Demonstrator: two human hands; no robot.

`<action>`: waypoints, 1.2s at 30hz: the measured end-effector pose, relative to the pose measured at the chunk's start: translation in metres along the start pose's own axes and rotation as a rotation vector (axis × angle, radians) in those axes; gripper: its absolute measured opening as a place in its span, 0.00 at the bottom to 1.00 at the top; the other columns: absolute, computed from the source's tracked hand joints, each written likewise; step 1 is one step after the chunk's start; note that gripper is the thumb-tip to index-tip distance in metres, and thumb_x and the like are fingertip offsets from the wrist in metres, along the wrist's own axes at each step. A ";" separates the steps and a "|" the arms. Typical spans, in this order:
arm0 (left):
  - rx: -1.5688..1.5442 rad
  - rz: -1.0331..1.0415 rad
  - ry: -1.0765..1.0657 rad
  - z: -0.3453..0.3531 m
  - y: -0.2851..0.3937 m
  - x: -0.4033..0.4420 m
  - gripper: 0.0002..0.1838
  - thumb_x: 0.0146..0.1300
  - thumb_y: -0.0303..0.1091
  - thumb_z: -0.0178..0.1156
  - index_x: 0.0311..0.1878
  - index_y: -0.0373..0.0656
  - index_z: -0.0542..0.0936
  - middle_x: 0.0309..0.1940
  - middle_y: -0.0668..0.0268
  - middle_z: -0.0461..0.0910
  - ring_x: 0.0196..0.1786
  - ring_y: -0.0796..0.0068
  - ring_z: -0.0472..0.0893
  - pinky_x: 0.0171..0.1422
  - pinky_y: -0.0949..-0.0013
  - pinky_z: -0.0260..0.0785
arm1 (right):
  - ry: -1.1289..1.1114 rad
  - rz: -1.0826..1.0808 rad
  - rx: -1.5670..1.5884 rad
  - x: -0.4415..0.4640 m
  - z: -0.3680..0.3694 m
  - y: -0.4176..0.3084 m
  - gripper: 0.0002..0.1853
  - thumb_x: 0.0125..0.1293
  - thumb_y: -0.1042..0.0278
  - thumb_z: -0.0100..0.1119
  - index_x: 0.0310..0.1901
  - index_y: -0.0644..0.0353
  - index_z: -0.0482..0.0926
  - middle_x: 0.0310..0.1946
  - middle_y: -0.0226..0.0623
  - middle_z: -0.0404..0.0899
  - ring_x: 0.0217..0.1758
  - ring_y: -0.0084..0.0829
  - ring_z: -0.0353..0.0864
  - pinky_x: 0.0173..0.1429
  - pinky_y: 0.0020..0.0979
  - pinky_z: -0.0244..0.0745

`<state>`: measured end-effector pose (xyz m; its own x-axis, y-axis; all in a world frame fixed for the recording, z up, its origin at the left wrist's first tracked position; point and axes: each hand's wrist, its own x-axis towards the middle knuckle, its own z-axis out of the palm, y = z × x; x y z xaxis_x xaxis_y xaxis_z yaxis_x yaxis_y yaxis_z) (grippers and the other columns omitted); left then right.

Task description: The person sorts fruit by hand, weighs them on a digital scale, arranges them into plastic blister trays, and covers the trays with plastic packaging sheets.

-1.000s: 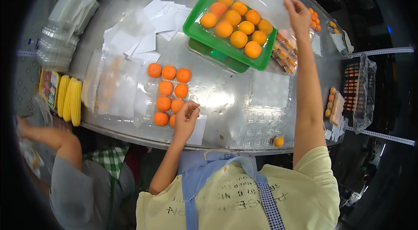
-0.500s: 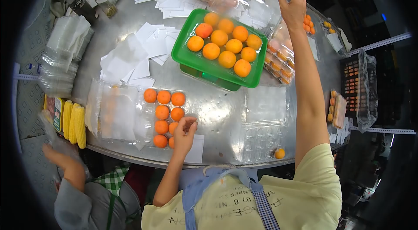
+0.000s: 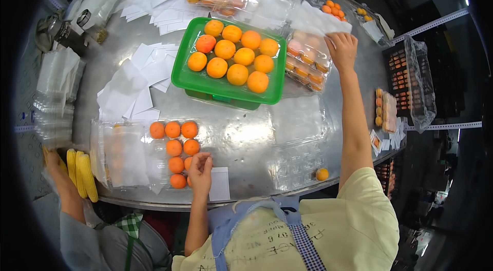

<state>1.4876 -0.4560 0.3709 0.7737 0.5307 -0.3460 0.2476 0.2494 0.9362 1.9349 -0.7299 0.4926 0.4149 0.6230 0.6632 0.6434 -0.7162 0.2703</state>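
Observation:
My right hand, arm stretched forward, pinches the edge of a thin white sheet. The sheet hangs over clear fruit packs to the right of a green tray. Several oranges lie in this tray, which rests on a green base. Near the table's front edge, my left hand is loosely closed beside smaller orange fruits in a clear plastic pack. Its fingertips partly cover the fruits at the right side; whether they grip anything is hidden.
White paper cards lie left of the tray. An empty clear pack and a single orange fruit are front right. At left, another person's hand is near corn cobs. Stacked clear packs stand behind.
My right hand has brought the white sheet nearer and lower, from the far side to over the packs. The view has shifted; my left hand stays beside the orange fruits.

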 end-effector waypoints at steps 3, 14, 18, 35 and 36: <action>-0.012 -0.007 -0.030 0.002 0.000 0.003 0.07 0.65 0.25 0.57 0.45 0.39 0.76 0.34 0.72 0.77 0.35 0.85 0.74 0.39 0.81 0.67 | -0.051 0.086 0.020 -0.030 -0.016 0.001 0.04 0.56 0.64 0.65 0.33 0.51 0.82 0.32 0.24 0.81 0.42 0.29 0.77 0.53 0.35 0.63; 0.016 0.007 -0.044 0.006 -0.002 -0.004 0.07 0.65 0.26 0.57 0.45 0.38 0.76 0.36 0.70 0.77 0.37 0.84 0.75 0.43 0.80 0.69 | -0.076 0.145 0.221 -0.009 -0.038 -0.063 0.18 0.48 0.51 0.71 0.36 0.54 0.82 0.35 0.30 0.82 0.43 0.32 0.77 0.54 0.38 0.63; 0.006 -0.031 -0.037 0.007 -0.001 -0.008 0.07 0.65 0.26 0.57 0.46 0.38 0.76 0.36 0.71 0.77 0.38 0.84 0.75 0.44 0.80 0.68 | -0.192 -0.051 0.467 0.013 -0.046 -0.132 0.20 0.49 0.51 0.70 0.39 0.56 0.82 0.37 0.32 0.82 0.44 0.36 0.77 0.54 0.37 0.64; 0.016 0.006 -0.085 0.012 -0.004 -0.005 0.08 0.65 0.26 0.56 0.46 0.38 0.76 0.36 0.71 0.78 0.37 0.84 0.75 0.44 0.79 0.68 | -0.354 0.191 0.503 -0.006 -0.052 -0.207 0.23 0.44 0.55 0.73 0.40 0.56 0.78 0.33 0.39 0.78 0.38 0.38 0.78 0.45 0.41 0.69; 0.015 0.005 -0.086 0.012 -0.004 -0.005 0.08 0.65 0.26 0.56 0.46 0.38 0.76 0.36 0.71 0.78 0.37 0.84 0.76 0.44 0.79 0.68 | -0.343 0.234 0.567 -0.009 -0.051 -0.206 0.24 0.45 0.55 0.72 0.42 0.57 0.77 0.34 0.39 0.78 0.38 0.38 0.79 0.44 0.40 0.71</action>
<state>1.4892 -0.4691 0.3694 0.8220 0.4601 -0.3356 0.2519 0.2348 0.9388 1.7657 -0.6045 0.4669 0.7031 0.6029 0.3769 0.7098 -0.6274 -0.3203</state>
